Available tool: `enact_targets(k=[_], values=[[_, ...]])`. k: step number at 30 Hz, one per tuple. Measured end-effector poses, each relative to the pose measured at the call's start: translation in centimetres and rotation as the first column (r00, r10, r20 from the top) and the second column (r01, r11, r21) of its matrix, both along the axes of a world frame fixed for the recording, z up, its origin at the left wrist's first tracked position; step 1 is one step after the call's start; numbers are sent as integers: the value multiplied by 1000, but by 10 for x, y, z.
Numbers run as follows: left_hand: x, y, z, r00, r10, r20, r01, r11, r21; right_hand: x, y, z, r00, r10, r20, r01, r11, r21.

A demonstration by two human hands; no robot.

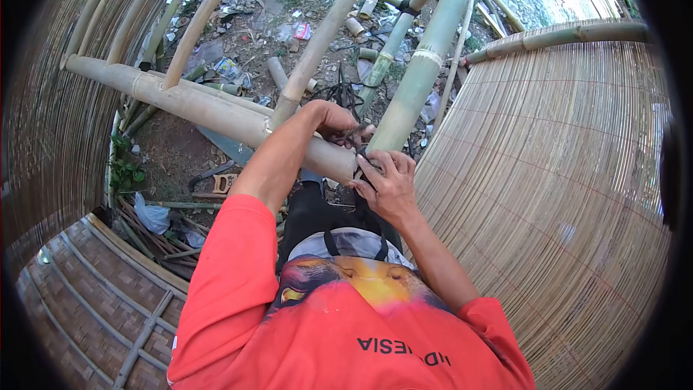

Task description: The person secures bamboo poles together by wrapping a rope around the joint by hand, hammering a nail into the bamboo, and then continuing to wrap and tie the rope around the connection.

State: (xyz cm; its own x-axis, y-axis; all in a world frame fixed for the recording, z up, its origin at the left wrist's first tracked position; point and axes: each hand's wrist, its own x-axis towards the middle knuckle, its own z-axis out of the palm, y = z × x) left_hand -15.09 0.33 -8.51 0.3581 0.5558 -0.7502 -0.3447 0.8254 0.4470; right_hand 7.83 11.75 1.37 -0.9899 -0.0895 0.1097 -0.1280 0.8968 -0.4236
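A thick pale bamboo pole (224, 115) runs in from the left. Its cut end meets a greener upright bamboo pole (415, 83) in front of my body. A black strip (362, 152) lies at this joint. My right hand (390, 184) presses on the joint from the near right, thumb and fingers closed on the black strip. My left hand (338, 121) reaches over the pale pole to the far side of the joint. Its fingers are curled, and what is between them is partly hidden. Beyond it lies a tangle of dark strips (339, 92) on the ground.
A slatted bamboo blind (556, 166) stands at the right, and thinner bamboo rails (325, 43) rise from the pale pole. A handsaw (222, 184) lies on the littered ground at the left. A woven bamboo panel (101, 303) is at the lower left.
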Motion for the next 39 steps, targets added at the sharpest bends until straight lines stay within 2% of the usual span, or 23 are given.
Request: enact_targets(k=[1,3,4,5,6,8,10,12,13,15,17,19,21,23,25,26,28,29,30,32,36,38,39], values=[[-1,-4,5,981,192,-29,-194,972,-131,0,-1,0,1000,0,7,0,1000,-6],[-9,-12,-4,939,308,-154,-333,925,-183,-3,-1,4,998,-13,56,14,1000,-20],[-9,-14,-7,775,72,-627,-181,977,-111,-5,0,4,998,-8,61,9,1000,-20],[-6,-17,-11,355,-122,-927,-5,991,-132,-6,-1,3,998,-18,68,19,1000,-20],[23,-26,3,-59,209,-976,-210,953,216,-5,-2,3,997,-27,78,28,999,-21],[59,-41,72,-323,657,-681,-215,650,729,-7,-2,3,995,-24,100,27,999,-25],[115,-65,105,-599,522,-607,-429,431,794,-6,-2,5,992,-23,126,27,999,-26],[172,-103,70,-557,436,-707,-694,222,685,-9,-4,7,989,-25,146,27,1000,-13],[196,-121,26,-418,480,-772,-818,171,549,-11,-4,6,989,-11,149,13,1000,-12],[224,-132,-35,-173,617,-767,-805,361,471,-10,-3,3,987,15,162,-19,1000,22],[214,-115,-75,-105,654,-749,-628,541,560,-13,-4,5,981,49,187,-60,997,52],[182,-83,-84,-149,799,-583,-540,428,725,-17,-5,7,971,83,223,-107,989,98],[160,-63,-111,-370,599,-710,-215,688,693,-23,-5,8,955,126,267,-165,978,128],[149,-46,-126,-314,723,-616,-99,620,778,-27,-5,6,942,159,295,-198,974,109],[147,-37,-140,-309,882,-355,35,384,923,-29,-10,7,928,182,325,-233,964,126],[151,-35,-143,-331,892,-308,58,345,937,-29,-12,7,931,183,317,-242,958,157],[162,-39,-141,-146,939,-311,-31,310,950,-28,-13,4,935,196,295,-249,956,157],[176,-46,-137,-63,929,-364,-247,339,908,-26,-15,3,929,212,303,-271,947,171],[186,-51,-137,-83,933,-350,-255,320,913,-25,-16,4,932,210,297,-277,939,206],[203,-63,-136,-2,905,-426,-583,345,735,-25,-17,4,933,216,289,-281,937,207],[238,-91,-78,-42,906,-422,-635,301,711,-23,-12,1,925,256,281,-312,933,178],[256,-84,-56,-197,925,-325,-735,80,673,-21,-13,6,923,243,298,-312,927,210],[262,-79,-51,-208,922,-327,-727,78,682,-20,-14,6,923,217,318,-297,926,232]])
